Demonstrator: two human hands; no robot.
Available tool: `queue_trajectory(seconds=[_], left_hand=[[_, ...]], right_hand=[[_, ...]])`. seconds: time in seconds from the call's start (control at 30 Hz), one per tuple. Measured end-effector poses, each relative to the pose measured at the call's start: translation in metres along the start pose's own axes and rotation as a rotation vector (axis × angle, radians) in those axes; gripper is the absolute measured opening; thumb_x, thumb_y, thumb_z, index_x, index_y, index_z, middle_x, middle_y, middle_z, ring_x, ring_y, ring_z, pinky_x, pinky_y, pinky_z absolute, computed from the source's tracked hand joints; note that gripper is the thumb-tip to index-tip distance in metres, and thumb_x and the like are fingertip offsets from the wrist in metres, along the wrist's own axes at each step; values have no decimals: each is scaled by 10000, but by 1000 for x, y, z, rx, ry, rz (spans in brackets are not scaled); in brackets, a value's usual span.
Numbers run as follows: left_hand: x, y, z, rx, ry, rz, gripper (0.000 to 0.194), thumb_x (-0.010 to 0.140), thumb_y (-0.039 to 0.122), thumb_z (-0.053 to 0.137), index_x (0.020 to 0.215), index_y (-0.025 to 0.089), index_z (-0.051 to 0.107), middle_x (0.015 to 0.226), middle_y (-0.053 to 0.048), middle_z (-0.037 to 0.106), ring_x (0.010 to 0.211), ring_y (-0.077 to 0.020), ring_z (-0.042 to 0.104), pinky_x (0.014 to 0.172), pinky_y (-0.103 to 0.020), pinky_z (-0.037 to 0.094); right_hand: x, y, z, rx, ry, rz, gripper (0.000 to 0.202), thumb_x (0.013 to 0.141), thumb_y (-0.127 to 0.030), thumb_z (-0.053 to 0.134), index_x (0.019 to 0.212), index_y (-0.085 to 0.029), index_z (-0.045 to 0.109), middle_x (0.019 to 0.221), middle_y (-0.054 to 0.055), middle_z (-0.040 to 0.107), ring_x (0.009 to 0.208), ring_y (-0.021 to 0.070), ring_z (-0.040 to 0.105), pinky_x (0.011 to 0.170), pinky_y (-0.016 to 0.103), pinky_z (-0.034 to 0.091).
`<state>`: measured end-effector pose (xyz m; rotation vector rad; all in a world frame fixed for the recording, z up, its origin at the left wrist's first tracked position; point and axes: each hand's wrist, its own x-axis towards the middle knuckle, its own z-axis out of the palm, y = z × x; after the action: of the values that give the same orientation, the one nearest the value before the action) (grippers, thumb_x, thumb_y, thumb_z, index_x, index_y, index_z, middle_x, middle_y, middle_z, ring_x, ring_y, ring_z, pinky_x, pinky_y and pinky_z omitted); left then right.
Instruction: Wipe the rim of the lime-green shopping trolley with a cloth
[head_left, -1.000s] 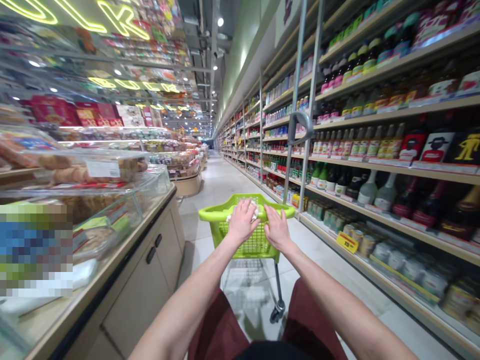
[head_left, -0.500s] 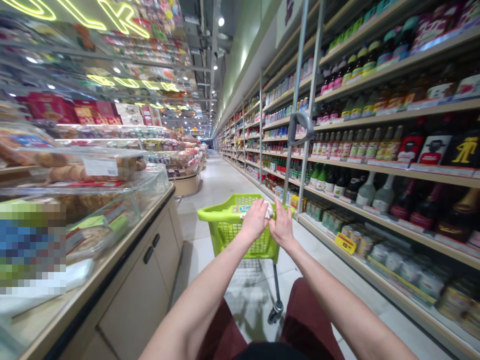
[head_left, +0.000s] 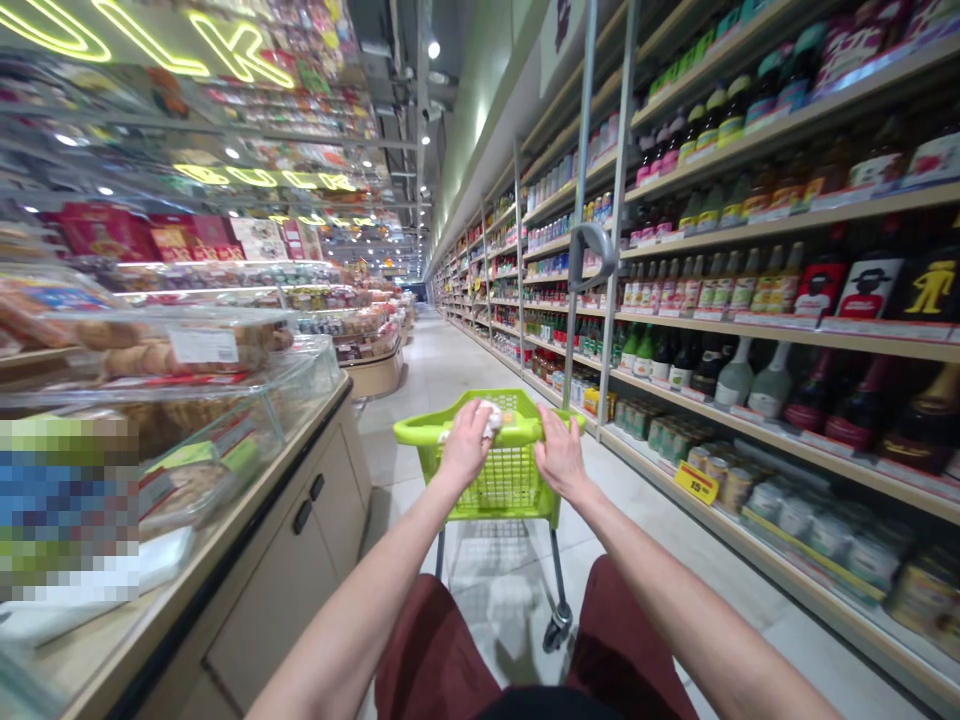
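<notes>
A green shopping cart (head_left: 517, 480) with a basket body stands straight in front of me. My left hand (head_left: 466, 442) is closed around a crumpled white wipe (head_left: 491, 418) at the left part of the cart's handle. On the right end of the handle rests my right hand (head_left: 561, 450), its fingers wrapped over the green bar. Something orange and small lies inside the basket, too small to make out.
Shelves of bottles (head_left: 742, 380) and cans line the right side, with a yellow price tag (head_left: 696, 483). A grey pole handle (head_left: 592, 257) stands before them. At left is a counter (head_left: 285, 540) with packaged baked goods. A tiled aisle (head_left: 442, 350) runs ahead.
My left hand has moved left along the handle with the white wipe, away from my right hand. The right hand has lowered its fingers onto the bar.
</notes>
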<state>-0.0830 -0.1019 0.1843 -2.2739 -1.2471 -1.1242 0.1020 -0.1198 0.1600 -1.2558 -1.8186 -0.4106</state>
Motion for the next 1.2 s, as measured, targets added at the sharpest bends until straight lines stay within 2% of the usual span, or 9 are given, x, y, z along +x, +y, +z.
queue_trajectory(seconds=[0.1, 0.17, 0.3, 0.47, 0.73, 0.83, 1.03, 1.1, 1.2], left_hand=[[9, 32, 15, -62, -64, 148, 451, 717, 113, 475, 1164, 168, 454, 1280, -133, 411, 1216, -244, 340, 992, -458, 332], [8, 40, 19, -87, -82, 186, 502, 690, 79, 472, 1182, 174, 443, 1299, -133, 399, 1240, -248, 308, 1000, -481, 317], [-12, 10, 10, -57, -44, 185, 555, 657, 30, 448, 1184, 204, 447, 1334, -108, 370, 1269, -242, 266, 1010, -485, 307], [-33, -37, -7, 25, 92, 5, 543, 672, 45, 432, 1195, 191, 443, 1344, -112, 349, 1264, -246, 281, 1019, -452, 310], [-2, 1, 5, -30, -40, 74, 518, 699, 82, 446, 1203, 200, 428, 1312, -107, 399, 1240, -249, 321, 1004, -487, 313], [-7, -14, -2, -30, -34, 57, 510, 694, 76, 443, 1187, 209, 438, 1305, -90, 403, 1229, -237, 334, 1011, -457, 320], [-24, -67, -22, 13, 115, -185, 375, 756, 139, 411, 1126, 142, 474, 1250, -120, 430, 1145, -264, 416, 970, -435, 365], [-21, -62, -19, 11, 105, -163, 368, 757, 134, 406, 1117, 144, 482, 1247, -120, 432, 1147, -258, 414, 972, -430, 363], [-9, -31, -6, -17, 50, -42, 392, 741, 112, 413, 1123, 168, 485, 1266, -110, 428, 1187, -234, 378, 997, -416, 341]], right_hand=[[1, -10, 1, 26, -10, -24, 621, 691, -109, 365, 1308, -107, 291, 1272, 122, 447, 1187, 208, 379, 1029, 477, 154], [0, -13, -1, 32, -16, -26, 623, 689, -105, 364, 1308, -113, 296, 1272, 121, 447, 1187, 209, 377, 1030, 474, 156], [-4, -6, -4, -7, -34, -32, 634, 695, -111, 370, 1322, -113, 272, 1253, 123, 465, 1175, 216, 394, 1025, 484, 157], [-7, 1, -3, -17, -60, -68, 620, 702, -106, 361, 1317, -102, 277, 1260, 121, 461, 1181, 213, 393, 1026, 492, 143], [4, -22, 1, 5, -76, -81, 601, 715, -111, 370, 1312, -121, 297, 1278, 110, 444, 1191, 203, 380, 1035, 476, 143], [3, -20, 1, -12, -122, -74, 592, 724, -114, 370, 1312, -123, 303, 1274, 115, 450, 1194, 210, 379, 1029, 486, 146], [-2, -19, 3, -60, -155, -102, 553, 753, -148, 390, 1302, -119, 331, 1327, 116, 386, 1245, 225, 307, 1033, 496, 121], [-3, -22, 4, -80, -148, -99, 521, 773, -186, 403, 1288, -125, 359, 1363, 111, 328, 1276, 244, 241, 1029, 511, 117], [-5, -23, 5, -93, -150, -96, 510, 787, -223, 410, 1286, -126, 364, 1384, 106, 287, 1294, 257, 187, 1025, 529, 104]])
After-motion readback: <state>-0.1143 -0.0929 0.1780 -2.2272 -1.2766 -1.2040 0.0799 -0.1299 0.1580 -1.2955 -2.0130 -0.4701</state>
